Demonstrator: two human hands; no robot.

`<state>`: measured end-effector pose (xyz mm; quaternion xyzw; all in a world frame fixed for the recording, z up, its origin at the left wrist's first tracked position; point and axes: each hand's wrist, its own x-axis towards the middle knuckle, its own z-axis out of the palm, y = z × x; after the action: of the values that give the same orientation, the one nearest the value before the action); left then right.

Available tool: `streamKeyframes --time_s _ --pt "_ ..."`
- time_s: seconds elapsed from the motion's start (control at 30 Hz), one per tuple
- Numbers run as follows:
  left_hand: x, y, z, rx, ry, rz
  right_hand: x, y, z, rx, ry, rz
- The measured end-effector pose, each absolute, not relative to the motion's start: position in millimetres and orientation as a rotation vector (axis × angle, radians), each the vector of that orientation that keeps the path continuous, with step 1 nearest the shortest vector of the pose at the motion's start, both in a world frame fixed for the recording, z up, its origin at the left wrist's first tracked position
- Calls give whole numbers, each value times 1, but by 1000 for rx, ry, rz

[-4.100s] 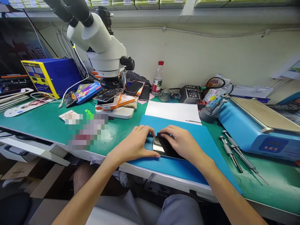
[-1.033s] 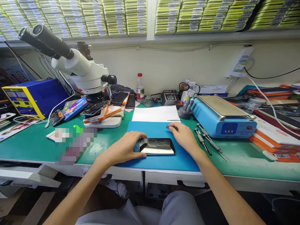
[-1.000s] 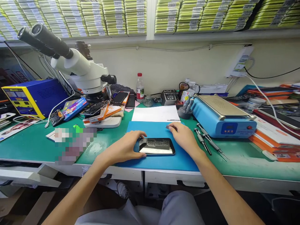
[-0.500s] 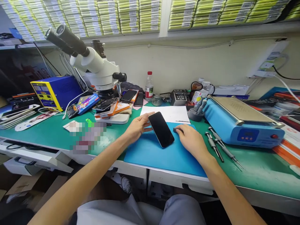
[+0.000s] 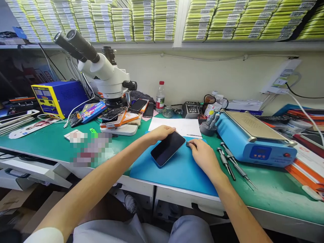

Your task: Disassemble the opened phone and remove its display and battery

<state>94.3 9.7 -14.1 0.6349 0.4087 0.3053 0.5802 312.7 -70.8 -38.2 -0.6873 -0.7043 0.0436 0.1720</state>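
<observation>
A smartphone [image 5: 168, 149] with a dark screen facing up is held tilted over the blue mat [image 5: 187, 175]. My left hand [image 5: 163, 132] grips it by its far edge, with the fingers hidden behind the phone. Just right of the phone, my right hand [image 5: 202, 151] pinches a small dark flat piece [image 5: 187, 143] between thumb and fingers. Its kind is too small to make out. The piece is close to the phone's right corner; I cannot tell whether they touch. Beyond the hands lies a white paper sheet [image 5: 177, 125].
Several screwdrivers [image 5: 234, 162] lie right of the mat, beside a blue heating plate machine [image 5: 255, 138]. A microscope [image 5: 106, 76] stands at the back left over stacked phones and boxes. A red-capped bottle [image 5: 160, 98] and a round tool holder [image 5: 208, 128] stand behind the mat.
My left hand has turned the phone clockwise, from leaning one way to slanting the other, and now holds its far edge. My right hand keeps its pinch. The view has shifted slightly.
</observation>
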Motion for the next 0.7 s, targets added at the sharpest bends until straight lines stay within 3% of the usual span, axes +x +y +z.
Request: streamKeyframes --time_s 0.37,0.7 --pt "124 -31 -15 2312 892 391 314 -71 -41 -1949 -1948 107" --pt "77 -93 -26 2844 915 307 306 -74 -37 -1631 -1935 301"
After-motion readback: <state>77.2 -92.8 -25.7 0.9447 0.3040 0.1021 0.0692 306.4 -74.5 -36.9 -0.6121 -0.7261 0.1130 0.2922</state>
